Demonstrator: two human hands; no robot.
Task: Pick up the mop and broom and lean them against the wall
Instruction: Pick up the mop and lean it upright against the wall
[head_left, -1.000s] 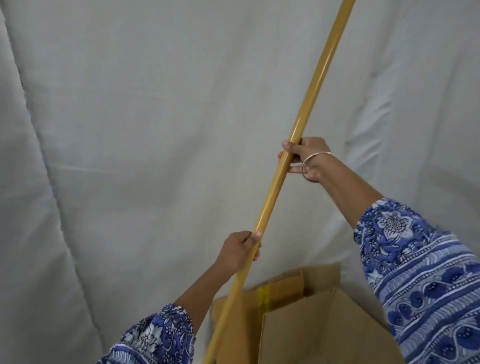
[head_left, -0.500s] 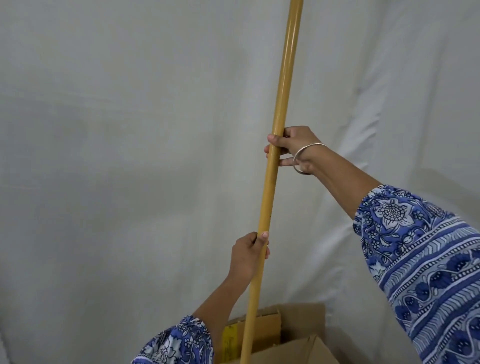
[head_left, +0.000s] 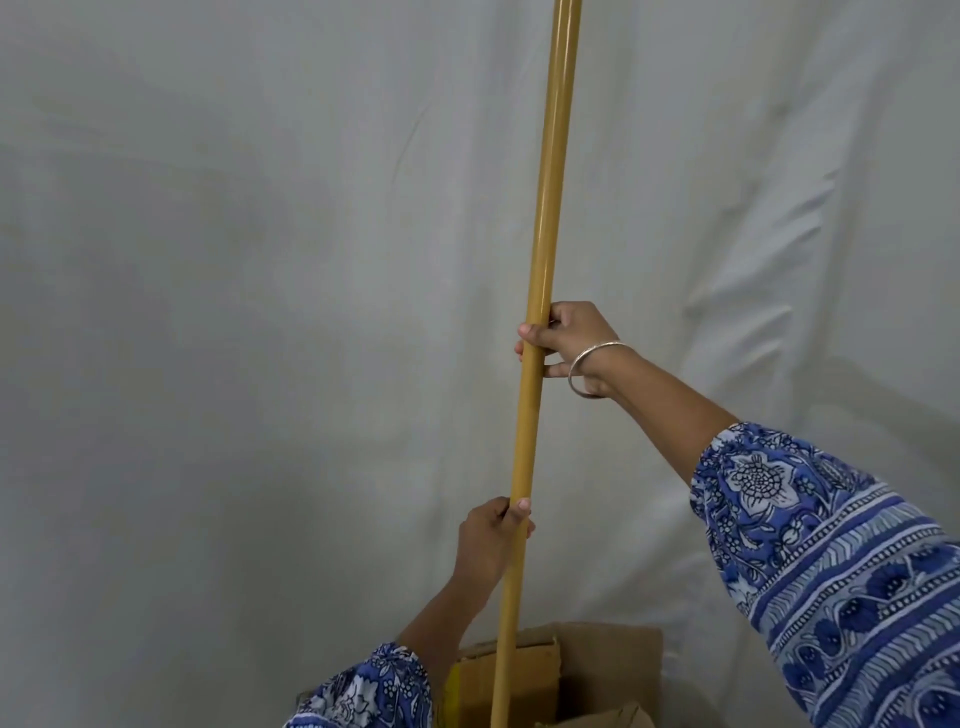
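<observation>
A long yellow-brown handle (head_left: 545, 218) of a mop or broom stands almost upright in front of the white cloth-covered wall (head_left: 234, 312). Both of its ends run out of view, so I cannot tell which tool it is. My right hand (head_left: 569, 345), with a silver bangle on the wrist, grips the handle at mid height. Lower down, my left hand (head_left: 491, 538) is closed around the same handle. Blue patterned sleeves cover both arms.
An open cardboard box (head_left: 597, 660) sits at the bottom of the view, just behind the lower part of the handle. Wrinkled white cloth fills everything else.
The handle has swung from a rightward lean to nearly upright. Both hands kept their grip and moved with it, and the view has shifted slightly.
</observation>
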